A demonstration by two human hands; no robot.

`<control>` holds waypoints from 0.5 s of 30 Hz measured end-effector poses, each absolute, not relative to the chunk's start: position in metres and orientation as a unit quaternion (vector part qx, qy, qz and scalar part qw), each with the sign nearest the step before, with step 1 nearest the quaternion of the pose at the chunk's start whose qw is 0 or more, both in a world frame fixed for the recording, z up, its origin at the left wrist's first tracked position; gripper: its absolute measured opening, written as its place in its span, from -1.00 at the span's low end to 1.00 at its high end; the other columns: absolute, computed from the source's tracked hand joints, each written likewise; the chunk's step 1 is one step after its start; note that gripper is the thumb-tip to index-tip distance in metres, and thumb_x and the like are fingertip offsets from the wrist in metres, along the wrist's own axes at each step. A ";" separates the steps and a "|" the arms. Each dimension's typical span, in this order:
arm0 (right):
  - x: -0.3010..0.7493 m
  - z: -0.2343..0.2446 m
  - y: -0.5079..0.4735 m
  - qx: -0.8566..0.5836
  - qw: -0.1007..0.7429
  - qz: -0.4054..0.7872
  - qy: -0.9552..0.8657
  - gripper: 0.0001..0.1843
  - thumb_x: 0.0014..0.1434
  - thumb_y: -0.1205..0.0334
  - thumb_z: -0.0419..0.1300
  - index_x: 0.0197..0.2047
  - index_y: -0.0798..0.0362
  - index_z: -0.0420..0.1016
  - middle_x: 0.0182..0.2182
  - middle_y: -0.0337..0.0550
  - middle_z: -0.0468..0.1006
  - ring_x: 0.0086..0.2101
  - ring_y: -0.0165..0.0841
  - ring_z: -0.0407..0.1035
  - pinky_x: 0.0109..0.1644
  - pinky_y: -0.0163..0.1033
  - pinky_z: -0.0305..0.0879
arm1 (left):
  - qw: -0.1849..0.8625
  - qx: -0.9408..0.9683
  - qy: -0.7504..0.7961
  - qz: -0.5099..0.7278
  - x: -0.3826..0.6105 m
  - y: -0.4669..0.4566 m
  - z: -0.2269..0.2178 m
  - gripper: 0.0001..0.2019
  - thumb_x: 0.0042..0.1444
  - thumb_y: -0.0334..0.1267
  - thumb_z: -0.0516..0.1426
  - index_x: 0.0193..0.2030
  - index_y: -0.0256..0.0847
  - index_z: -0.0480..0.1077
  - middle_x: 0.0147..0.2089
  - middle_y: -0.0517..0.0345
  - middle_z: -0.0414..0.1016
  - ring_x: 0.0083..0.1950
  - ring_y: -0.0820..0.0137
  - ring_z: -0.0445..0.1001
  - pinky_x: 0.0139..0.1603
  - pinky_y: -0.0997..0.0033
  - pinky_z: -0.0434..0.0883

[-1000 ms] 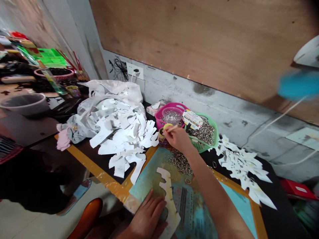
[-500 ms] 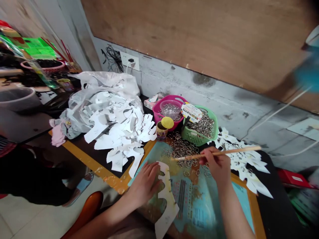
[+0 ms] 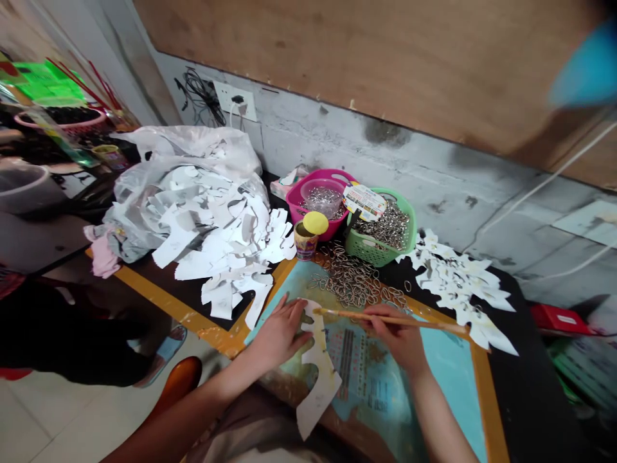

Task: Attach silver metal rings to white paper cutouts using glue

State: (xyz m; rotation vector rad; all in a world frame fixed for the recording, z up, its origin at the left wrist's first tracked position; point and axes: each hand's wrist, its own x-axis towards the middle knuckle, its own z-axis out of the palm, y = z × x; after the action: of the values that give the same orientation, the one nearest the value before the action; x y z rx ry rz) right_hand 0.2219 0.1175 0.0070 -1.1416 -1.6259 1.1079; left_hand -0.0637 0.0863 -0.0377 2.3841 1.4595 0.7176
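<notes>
A white cut-out piece [image 3: 322, 373] with a notched left edge lies on the blue-green work sheet [image 3: 446, 360], with yellowish marks along it. My left hand [image 3: 278, 333] rests flat at its upper left edge, fingers stretched and thumb apart. In my right hand [image 3: 399, 337] is a thin wooden brush [image 3: 419, 321], held between thumb and fingers. Its tip is at the top end of the piece, seemingly touching it. Just beyond lies a heap of small metal rings [image 3: 354, 280]. An open tin [image 3: 305, 241] with a yellow lid stands left of the rings.
White cut-outs [image 3: 226, 225] spill from a plastic bag at left. A pink basket [image 3: 296, 206] and a green basket [image 3: 369, 251] of metal bits stand by the wall. More cut-outs [image 3: 457, 283] with rings lie at right. A person's leg [image 3: 72, 341] shows at left.
My right hand has moved left and down, bringing the brush tip from over the rings to the top of the white piece. My left hand stays on the piece. The view shifts slightly.
</notes>
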 end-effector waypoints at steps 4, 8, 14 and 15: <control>0.214 0.008 0.122 -0.462 0.407 0.390 -0.685 -0.83 0.29 0.13 0.24 -0.21 -0.02 0.64 -0.27 -0.06 0.65 -0.34 -0.25 0.55 -0.35 -0.23 0.54 | 0.131 0.820 0.505 0.235 -0.065 0.084 -0.038 -0.44 0.23 -0.21 0.18 0.31 -0.29 0.11 0.15 -0.27 0.52 0.19 0.04 0.50 0.39 -0.28 0.18; 0.211 0.011 0.123 -0.443 0.402 0.360 -0.716 -0.85 0.29 0.15 0.23 -0.22 -0.04 0.64 -0.30 -0.09 0.66 -0.33 -0.23 0.55 -0.32 -0.20 0.53 | 0.135 0.816 0.506 0.244 -0.065 0.085 -0.035 -0.46 0.22 -0.22 0.18 0.29 -0.26 0.14 0.14 -0.23 0.54 0.16 0.04 0.52 0.38 -0.29 0.20; 0.214 0.021 0.123 -0.424 0.395 0.329 -0.745 -0.86 0.28 0.20 0.22 -0.24 -0.04 0.63 -0.34 -0.11 0.66 -0.33 -0.23 0.55 -0.27 -0.18 0.51 | 0.138 0.815 0.506 0.247 -0.064 0.086 -0.035 -0.45 0.20 -0.22 0.20 0.28 -0.25 0.15 0.12 -0.19 0.55 0.16 0.06 0.52 0.40 -0.26 0.18; 0.214 0.023 0.123 -0.421 0.396 0.329 -0.747 -0.85 0.28 0.20 0.22 -0.26 -0.04 0.63 -0.36 -0.12 0.65 -0.36 -0.24 0.54 -0.29 -0.19 0.50 | 0.138 0.815 0.506 0.247 -0.064 0.086 -0.036 -0.45 0.20 -0.21 0.19 0.28 -0.25 0.14 0.12 -0.18 0.55 0.16 0.06 0.52 0.40 -0.25 0.18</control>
State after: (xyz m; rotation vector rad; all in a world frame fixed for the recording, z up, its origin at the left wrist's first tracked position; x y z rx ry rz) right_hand 0.2145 0.1230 0.0232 -1.0659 -1.8930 0.8347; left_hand -0.0644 0.0862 -0.0358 2.3577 1.4632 0.7157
